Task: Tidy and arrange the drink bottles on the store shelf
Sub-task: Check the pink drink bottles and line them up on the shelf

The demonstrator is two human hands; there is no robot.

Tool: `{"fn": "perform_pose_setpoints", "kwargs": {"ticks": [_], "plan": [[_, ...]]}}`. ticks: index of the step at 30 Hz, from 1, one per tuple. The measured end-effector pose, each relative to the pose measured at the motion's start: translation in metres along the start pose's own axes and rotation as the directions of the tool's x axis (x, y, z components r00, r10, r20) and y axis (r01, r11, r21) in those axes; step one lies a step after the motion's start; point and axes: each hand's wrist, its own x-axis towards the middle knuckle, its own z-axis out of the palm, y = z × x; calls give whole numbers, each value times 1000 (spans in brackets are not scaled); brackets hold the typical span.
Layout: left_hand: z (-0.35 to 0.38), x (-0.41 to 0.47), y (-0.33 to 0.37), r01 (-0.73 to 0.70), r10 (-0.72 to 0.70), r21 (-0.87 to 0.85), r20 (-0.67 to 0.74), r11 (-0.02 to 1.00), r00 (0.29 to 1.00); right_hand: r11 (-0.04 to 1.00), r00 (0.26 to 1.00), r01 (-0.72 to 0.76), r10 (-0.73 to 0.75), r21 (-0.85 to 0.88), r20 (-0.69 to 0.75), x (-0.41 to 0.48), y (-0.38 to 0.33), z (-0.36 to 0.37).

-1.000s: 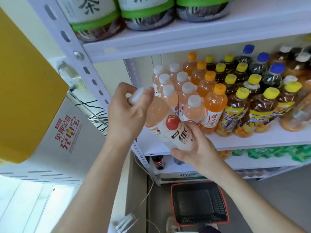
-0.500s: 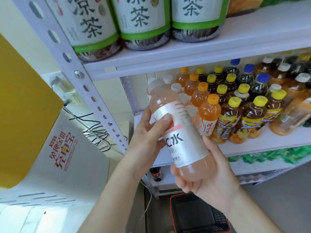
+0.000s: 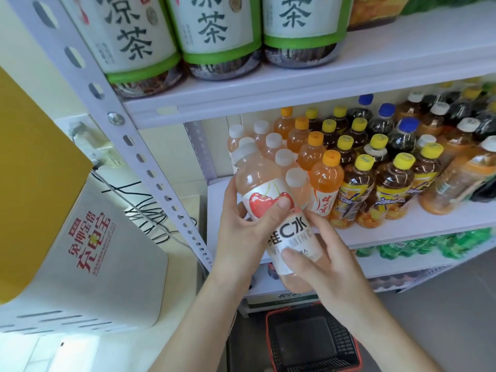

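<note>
Pink vitamin C water bottle (image 3: 268, 205) turned since half second ago: cherry label now faces front. Held at frame centre, before left end of middle shelf (image 3: 418, 226), not yet set down. Left hand (image 3: 239, 237) grip wrapped round upper body, right hand (image 3: 330, 264) grip round base. Probably ready for white-capped row (image 3: 273, 139).

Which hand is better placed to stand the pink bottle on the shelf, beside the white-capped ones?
Probably left. The left hand grips the pink bottle at its label, nearest the bare shelf; the right hand holds its base.
</note>
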Motion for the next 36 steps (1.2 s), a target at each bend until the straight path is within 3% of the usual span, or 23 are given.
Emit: {"fn": "perform_pose_setpoints", "kwargs": {"ticks": [2, 4, 6, 7, 9, 11, 13, 15, 17, 18, 19, 20, 22, 26, 29, 31, 32, 34, 36], "plan": [[-2, 4, 5, 61, -58, -77, 31, 995, 998, 977, 988, -138, 124, 164, 91, 6, -3, -1], [-5, 8, 10, 167, -147, -230, 100, 959, 984, 905, 918, -372, 326, 205, 226, 9, -6, -4], [-6, 9, 13, 233, -169, -374, 197, 898, 966, 723, 846, -491, 263, 486, 463, 1, 1, -6], [-6, 9, 14, 239, -154, -422, 226, 874, 962, 635, 829, -514, 195, 577, 524, -1, -3, -3], [-2, 9, 13, 247, -164, -440, 219, 863, 962, 565, 818, -548, 205, 617, 538, -3, -3, -1], [3, 9, 14, 226, -187, -414, 131, 882, 974, 591, 842, -536, 324, 604, 431, 4, 1, -4], [5, 11, 16, 124, -131, -373, 6, 920, 991, 727, 900, -417, 245, 546, 361, 4, 5, -7], [6, 12, 18, 26, -63, -314, -107, 949, 992, 940, 957, -217, 152, 263, 249, -2, 13, -13], [5, 12, 18, -7, -37, -325, -128, 946, 991, 995, 994, -86, 89, -52, 68, -2, 15, -17], [4, 12, 20, -1, -36, -348, -100, 937, 994, 997, 998, -55, 58, -61, 40, -3, 17, -18], [1, 11, 21, 19, -43, -380, -55, 925, 998, 997, 997, -63, 60, 50, 53, -1, 15, -18], [-1, 12, 21, 57, -58, -408, 10, 911, 998, 969, 992, -110, 92, 220, 90, 0, 11, -18], [-5, 10, 22, 131, -70, -431, 153, 893, 986, 795, 951, -293, 185, 531, 247, -1, 7, -20], [-2, 9, 26, 177, -23, -453, 326, 874, 945, 495, 839, -516, 127, 699, 529, -8, 5, -14], [0, 8, 28, 156, -17, -412, 321, 898, 947, 401, 822, -546, 87, 735, 563, -11, 9, -8], [1, 7, 27, 102, -14, -354, 245, 930, 969, 427, 829, -544, 139, 722, 542, -9, 9, -9], [1, 7, 26, 73, -5, -335, 201, 939, 980, 498, 847, -521, 201, 693, 492, -5, 11, -11], [0, 8, 25, 5, 27, -283, 109, 959, 994, 734, 885, -464, 353, 497, 304, 5, 14, -15], [0, 9, 24, -63, 70, -194, 28, 979, 997, 867, 933, -359, 331, 345, 140, 9, 17, -17]]}}
